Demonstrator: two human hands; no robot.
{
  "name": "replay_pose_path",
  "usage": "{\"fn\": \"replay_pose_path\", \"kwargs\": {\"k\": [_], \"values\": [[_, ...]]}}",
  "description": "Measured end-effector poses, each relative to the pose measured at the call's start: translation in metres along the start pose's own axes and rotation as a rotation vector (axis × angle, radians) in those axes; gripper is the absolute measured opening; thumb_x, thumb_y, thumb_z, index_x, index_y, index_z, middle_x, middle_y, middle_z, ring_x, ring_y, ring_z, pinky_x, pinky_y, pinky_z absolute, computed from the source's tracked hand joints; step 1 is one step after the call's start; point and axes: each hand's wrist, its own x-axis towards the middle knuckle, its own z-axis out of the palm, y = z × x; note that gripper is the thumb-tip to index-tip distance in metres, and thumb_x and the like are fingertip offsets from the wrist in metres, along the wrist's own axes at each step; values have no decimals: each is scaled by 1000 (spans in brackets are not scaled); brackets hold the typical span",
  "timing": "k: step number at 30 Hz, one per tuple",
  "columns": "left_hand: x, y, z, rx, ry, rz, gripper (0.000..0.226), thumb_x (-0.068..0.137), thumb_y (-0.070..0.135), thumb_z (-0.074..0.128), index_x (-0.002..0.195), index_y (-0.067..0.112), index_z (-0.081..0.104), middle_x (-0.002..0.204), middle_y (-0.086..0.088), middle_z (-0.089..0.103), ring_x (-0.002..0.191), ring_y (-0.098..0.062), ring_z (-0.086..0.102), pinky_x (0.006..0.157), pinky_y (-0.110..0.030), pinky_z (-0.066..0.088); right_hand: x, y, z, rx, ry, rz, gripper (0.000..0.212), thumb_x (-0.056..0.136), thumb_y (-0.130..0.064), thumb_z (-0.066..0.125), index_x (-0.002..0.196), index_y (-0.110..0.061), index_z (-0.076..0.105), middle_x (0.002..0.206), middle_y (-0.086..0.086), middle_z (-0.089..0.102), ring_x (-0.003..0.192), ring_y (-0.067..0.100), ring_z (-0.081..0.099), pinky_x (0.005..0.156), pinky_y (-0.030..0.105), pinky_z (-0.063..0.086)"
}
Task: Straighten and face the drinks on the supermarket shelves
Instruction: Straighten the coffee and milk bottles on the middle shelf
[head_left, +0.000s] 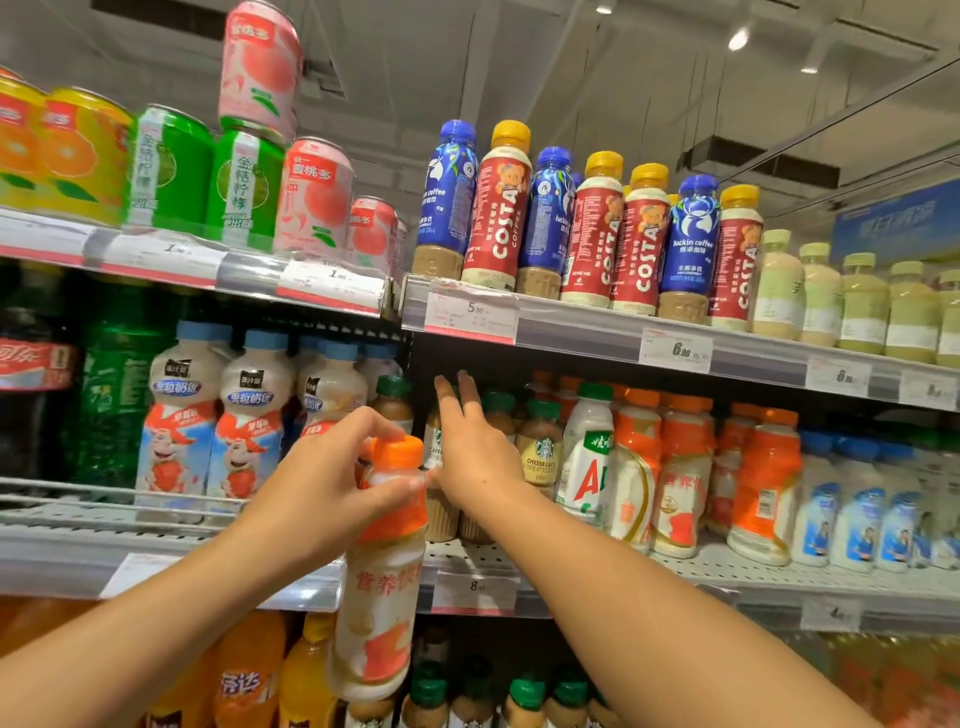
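A: Nearest first. Left hand (332, 483), grip closed round the neck of an orange-capped milk drink bottle (382, 561), thumb across the shoulder just under the cap. The bottle hangs off the shelf, in front of the middle shelf edge (519, 566), tilted a little.

B: Pulled out, likely, to free a slot?

A: My guess too. Just right of that grip, the right hand (475, 457) goes in flat, fingers straight, grip wide, holding nothing. It lies against the green-capped coffee bottles (537, 447), probably to push them into line.

B: Where would the held bottle go?

A: Further right of the grip stand its orange-capped matches (680, 478), past a white bottle with a green cap (587, 457). It likely belongs there.

B: Beyond?

A: Above the grips, Costa and blue coffee bottles (597, 228) are mixed, some labels turned aside.
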Motion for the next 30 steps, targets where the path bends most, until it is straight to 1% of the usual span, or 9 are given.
{"fn": "replay_pose_path", "kwargs": {"k": [5, 8, 11, 13, 15, 19, 23, 27, 30], "values": [[0, -3, 8, 2, -17, -23, 34, 73, 51, 73, 98, 41, 53, 94, 13, 65, 82, 9, 61, 56, -17, 54, -22, 13, -5, 74, 61, -64, 107, 82, -11, 71, 150, -37, -7, 160, -12, -17, 115, 29, 58, 72, 34, 54], [-2, -2, 20, -7, -43, -44, 32, 75, 45, 75, 98, 43, 52, 93, 11, 67, 78, 1, 65, 60, -24, 57, -58, 30, -14, 321, 84, -57, 85, 83, 2, 53, 152, -28, 15, 160, -11, 10, 130, 14, 42, 95, 17, 37], [-1, 8, 38, -31, -58, -39, 33, 74, 44, 76, 98, 41, 54, 90, 9, 68, 77, -5, 67, 66, -33, 60, -102, 44, -21, 581, -47, -2, 69, 79, -8, 54, 143, -27, 37, 115, -5, 52, 84, -6, 48, 76, 5, 36], [1, 20, 54, -29, -53, -19, 33, 74, 44, 76, 98, 40, 54, 89, 8, 68, 76, -6, 67, 65, -34, 60, -132, 54, -24, 688, -196, 16, 71, 73, -24, 57, 140, -37, 36, 87, -16, 52, 55, -5, 50, 55, 12, 38], [5, 36, 72, -31, -51, 2, 32, 73, 44, 77, 96, 40, 55, 84, 7, 69, 72, -6, 66, 62, -34, 60, -154, 64, -28, 781, -304, 8, 72, 70, -40, 61, 132, -58, 29, 73, -21, 56, 52, -8, 54, 49, 11, 39], [13, 76, 115, -48, -47, 3, 36, 69, 47, 77, 96, 36, 56, 80, 7, 68, 66, -6, 64, 57, -28, 57, -174, 102, -42, 818, -202, 58, 67, 68, -55, 72, 118, -68, 29, 105, -32, 59, 92, -17, 55, 70, 8, 45], [21, 116, 161, -121, -35, -46, 35, 69, 38, 82, 94, 33, 57, 88, 3, 69, 77, -13, 67, 66, -40, 60, -190, 149, -62, 697, -126, 75, 89, 66, -53, 77, 139, -44, 27, 117, -23, 57, 103, -4, 57, 83, 22, 51], [27, 152, 206, -153, -27, -56, 35, 68, 38, 84, 92, 35, 59, 89, 2, 70, 78, -15, 68, 64, -41, 60, -208, 196, -71, 595, -47, 100, 92, 62, -38, 72, 140, -42, 23, 109, -11, 64, 95, 14, 64, 78, 41, 57], [30, 173, 237, -186, -28, -58, 36, 69, 37, 83, 95, 36, 58, 91, 2, 69, 79, -15, 69, 63, -38, 60, -215, 234, -72, 581, 6, 122, 92, 68, -36, 74, 139, -47, 17, 101, -13, 66, 88, 11, 65, 71, 34, 57]]}}
